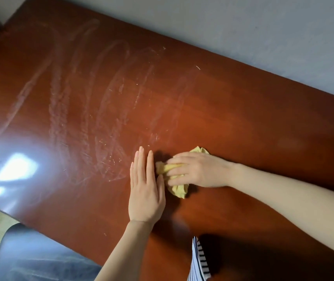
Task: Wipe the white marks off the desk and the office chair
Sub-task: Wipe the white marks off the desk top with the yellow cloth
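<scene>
Desk (243,118): left fingers (140,165) flat, right fingers (182,159) clutching cloth (180,190).

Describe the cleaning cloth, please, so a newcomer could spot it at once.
Start from the reddish-brown desk, streaked with white marks. Toward its near edge, the yellow cloth is bunched under the right hand, beside the flat left hand. It alone on the desk is yellow and crumpled.

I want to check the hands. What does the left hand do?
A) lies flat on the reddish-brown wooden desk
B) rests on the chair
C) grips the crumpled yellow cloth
A: the left hand lies flat on the reddish-brown wooden desk, fingers straight; the right hand holds the crumpled yellow cloth.
</scene>
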A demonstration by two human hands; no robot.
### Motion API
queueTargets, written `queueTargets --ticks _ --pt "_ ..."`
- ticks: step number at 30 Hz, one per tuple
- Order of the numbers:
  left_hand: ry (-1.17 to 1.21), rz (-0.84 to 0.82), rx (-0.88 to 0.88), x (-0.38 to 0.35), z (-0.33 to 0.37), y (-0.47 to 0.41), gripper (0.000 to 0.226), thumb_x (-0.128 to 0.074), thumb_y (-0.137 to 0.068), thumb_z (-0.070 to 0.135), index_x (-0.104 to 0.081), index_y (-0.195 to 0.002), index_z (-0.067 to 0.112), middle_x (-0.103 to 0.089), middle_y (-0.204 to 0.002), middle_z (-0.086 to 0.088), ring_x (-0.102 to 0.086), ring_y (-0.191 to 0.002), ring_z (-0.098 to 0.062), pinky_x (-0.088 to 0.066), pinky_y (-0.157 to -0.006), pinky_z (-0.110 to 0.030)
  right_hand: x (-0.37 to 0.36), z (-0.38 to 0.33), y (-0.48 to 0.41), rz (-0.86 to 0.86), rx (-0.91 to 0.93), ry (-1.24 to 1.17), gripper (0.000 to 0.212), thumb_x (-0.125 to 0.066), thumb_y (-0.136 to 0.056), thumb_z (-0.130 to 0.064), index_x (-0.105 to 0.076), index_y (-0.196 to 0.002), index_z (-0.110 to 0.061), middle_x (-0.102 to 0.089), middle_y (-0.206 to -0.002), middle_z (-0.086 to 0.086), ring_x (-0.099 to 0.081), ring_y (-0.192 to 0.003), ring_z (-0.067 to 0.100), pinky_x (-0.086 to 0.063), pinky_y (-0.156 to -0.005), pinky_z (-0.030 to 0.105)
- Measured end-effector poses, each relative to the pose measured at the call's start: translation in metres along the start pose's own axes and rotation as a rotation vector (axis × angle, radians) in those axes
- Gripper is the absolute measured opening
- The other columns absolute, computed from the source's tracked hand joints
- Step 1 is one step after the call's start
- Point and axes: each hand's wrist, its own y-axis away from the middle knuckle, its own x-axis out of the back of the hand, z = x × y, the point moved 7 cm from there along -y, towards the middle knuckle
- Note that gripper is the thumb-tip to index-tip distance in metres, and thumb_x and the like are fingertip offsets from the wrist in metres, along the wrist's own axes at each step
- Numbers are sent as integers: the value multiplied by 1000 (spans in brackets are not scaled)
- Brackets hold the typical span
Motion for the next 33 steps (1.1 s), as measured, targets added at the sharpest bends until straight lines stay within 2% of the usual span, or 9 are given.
queueTargets --ticks 3,5,8,13,17,21,23,27,33 --pt "14 -42 -22 -4 0 2 55 -35 -96 24 -27 -147 4 -18 -156 -13 -7 -147 -21 -12 -117 -39 5 32 -15 -10 -70 14 27 -58 -86 0 -72 -105 -13 -68 -113 5 -59 -112 29 -48 -93 43" --pt "-7 -76 -31 -5 3 -1 55 -35 -96 24 -30 -146 4 -20 -156 -14 -9 -146 -23 -12 -117 -38 11 57 -30 -24 -135 45 37 -58 -84 0 -68 -115 -17 -64 -122 1 -57 -114 27 -47 -94 39" --pt "-45 -113 -40 -7 3 -1 54 -34 -95 25 -33 -145 4 -21 -155 -14 -14 -145 -26 -13 -117 -37 19 103 -38 -26 -294 50 47 -59 -83 -1 -61 -126 -22 -59 -129 -1 -52 -118 26 -43 -95 41" --pt "-29 -139 -20 -7 3 -3 54 -35 -95 25 -32 -146 8 -19 -156 -10 -10 -146 -21 -12 -117 -34 33 195 -22 62 -823 -13 48 -44 -94 -10 -50 -133 -39 -43 -143 -10 -37 -129 19 -33 -106 42" --pt "-30 -155 -28 -8 2 -3 55 -34 -95 25 -29 -147 9 -20 -157 -10 -10 -146 -22 -11 -117 -34 57 236 1 262 -1091 12 48 -47 -92 -6 -55 -130 -34 -48 -140 -8 -40 -124 20 -32 -107 34" --pt "-41 -155 -33 -8 3 -6 54 -34 -94 25 -31 -146 9 -19 -156 -10 -10 -146 -21 -11 -117 -33 67 243 23 353 -1256 63 47 -43 -94 -3 -54 -132 -27 -50 -139 -9 -39 -125 22 -31 -104 33" --pt "-46 -152 -28 -8 3 -5 54 -35 -94 25 -31 -146 9 -18 -156 -9 -10 -146 -20 -11 -117 -34 61 229 22 340 -1235 63 47 -42 -94 -2 -52 -134 -26 -49 -140 -8 -38 -125 23 -31 -104 33" --pt "-55 -156 -24 -7 3 -3 55 -33 -95 26 -29 -147 10 -17 -157 -9 -9 -146 -20 -7 -118 -33 41 170 9 269 -1049 41 51 -48 -90 -1 -53 -133 -27 -52 -137 -6 -42 -119 23 -32 -101 34" --pt "-49 -153 -13 -5 4 -4 55 -31 -96 28 -28 -148 10 -13 -156 -5 -6 -146 -17 -4 -118 -30 8 53 2 188 -789 -2 55 -61 -78 6 -61 -125 -23 -62 -124 -3 -55 -108 29 -47 -90 45"
